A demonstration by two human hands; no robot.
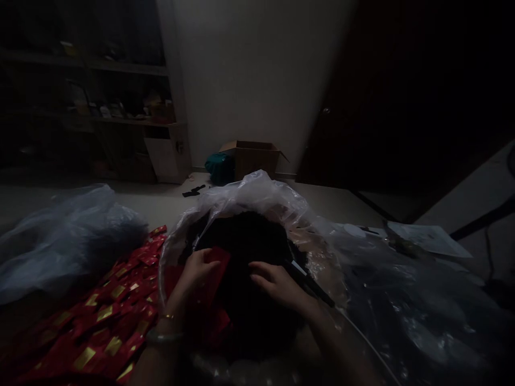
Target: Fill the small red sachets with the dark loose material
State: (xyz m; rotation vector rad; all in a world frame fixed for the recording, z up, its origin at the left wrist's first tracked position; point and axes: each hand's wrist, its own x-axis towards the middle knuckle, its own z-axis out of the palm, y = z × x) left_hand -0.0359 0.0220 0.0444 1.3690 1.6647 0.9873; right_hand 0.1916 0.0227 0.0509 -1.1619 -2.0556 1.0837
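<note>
My left hand (199, 271) grips a red packet (219, 268), thumb and fingers closed on its edge. Dark loose material (249, 236), too dim to name surely, fills a large clear plastic bag (261, 187) in front of me. Over this dark heap is my right hand (273, 281), thumb and forefinger apart, with nothing visible between them. A black, stick-like tool with a pale patch (298, 267) lies beside the right hand. More red packets (219, 324) rest inside the bag below my left hand.
Many red packets with gold labels (107, 312) are piled at the left, beside a translucent plastic bag (72, 236). Clear plastic sheeting (422, 305) covers the right side. An open cardboard box (255, 161) and a teal bag (220, 167) stand by the wall, near shelves (129, 68).
</note>
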